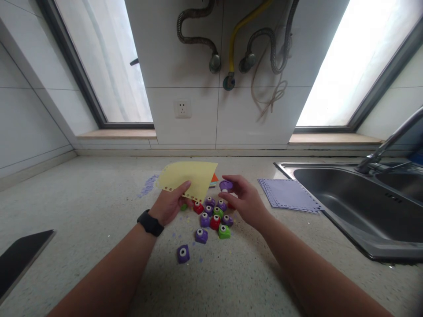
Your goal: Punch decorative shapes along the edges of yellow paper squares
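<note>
While my left grip (170, 204) pinches the near edge of a yellow paper sheet (191, 176), thumb on top, holding it tilted just above the tabletop (99, 198), my right grip (246, 200) is clasped around a purple punch (226, 185) raised just right of the sheet. A row of small star-shaped holes runs along the sheet's edge by my left thumb. Between and just below both grips lies a cluster of small punches (214, 215), purple, red and green, each with a white shape on top. A lone punch (183, 253), also purple, sits apart, nearer me. Any lettering on them is too small to read. Right of my right grip lie lavender sheets (287, 193) with punched borders, just beside the sink (343, 229) rim. A black band (150, 223) wraps my left wrist.
</note>
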`<act>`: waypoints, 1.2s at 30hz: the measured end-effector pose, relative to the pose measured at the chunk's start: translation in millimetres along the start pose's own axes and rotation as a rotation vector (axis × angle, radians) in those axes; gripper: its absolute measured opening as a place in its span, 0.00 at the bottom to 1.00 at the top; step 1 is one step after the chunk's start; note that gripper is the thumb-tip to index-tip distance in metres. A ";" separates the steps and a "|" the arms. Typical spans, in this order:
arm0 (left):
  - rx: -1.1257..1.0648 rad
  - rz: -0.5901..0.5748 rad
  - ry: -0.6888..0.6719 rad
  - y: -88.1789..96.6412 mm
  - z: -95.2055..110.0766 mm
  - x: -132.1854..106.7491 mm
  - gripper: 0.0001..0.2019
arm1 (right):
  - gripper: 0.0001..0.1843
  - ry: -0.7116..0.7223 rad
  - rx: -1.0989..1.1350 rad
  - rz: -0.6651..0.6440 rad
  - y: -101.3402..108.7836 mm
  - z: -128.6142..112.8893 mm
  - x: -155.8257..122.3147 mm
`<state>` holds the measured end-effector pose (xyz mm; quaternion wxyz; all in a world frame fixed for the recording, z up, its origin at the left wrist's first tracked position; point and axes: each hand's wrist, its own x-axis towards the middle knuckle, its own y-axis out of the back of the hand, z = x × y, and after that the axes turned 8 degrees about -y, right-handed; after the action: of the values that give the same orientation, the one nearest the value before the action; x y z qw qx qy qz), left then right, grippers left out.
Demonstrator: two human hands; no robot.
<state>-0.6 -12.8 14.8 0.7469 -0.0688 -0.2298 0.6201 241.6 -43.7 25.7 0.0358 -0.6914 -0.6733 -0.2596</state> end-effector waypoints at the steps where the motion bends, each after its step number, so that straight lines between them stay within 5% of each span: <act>1: -0.004 0.016 -0.006 -0.3 0.2 -0.3 0.20 | 0.23 -0.115 0.098 -0.019 -3.2 0.6 -0.3; 4: -0.016 0.037 -0.042 -2.3 1.8 -1.6 0.25 | 0.21 -0.322 0.273 -0.122 -11.7 1.0 -2.6; 11: -0.034 0.026 -0.106 -7.0 5.3 -4.2 0.31 | 0.24 -0.340 0.393 -0.260 -17.1 -4.0 -6.1; 19: -0.010 -0.005 -0.087 -5.2 3.4 -4.8 0.27 | 0.26 -0.416 0.378 -0.390 -16.3 -0.5 -8.9; 36: -0.002 -0.034 -0.059 -8.5 2.6 -7.6 0.29 | 0.27 -0.413 0.368 -0.388 -18.7 -1.2 -9.4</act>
<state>4.9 -22.4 18.5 0.7502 -0.0471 -0.2534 0.6090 223.9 -51.1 17.4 -0.0272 -0.5704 -0.8208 0.0100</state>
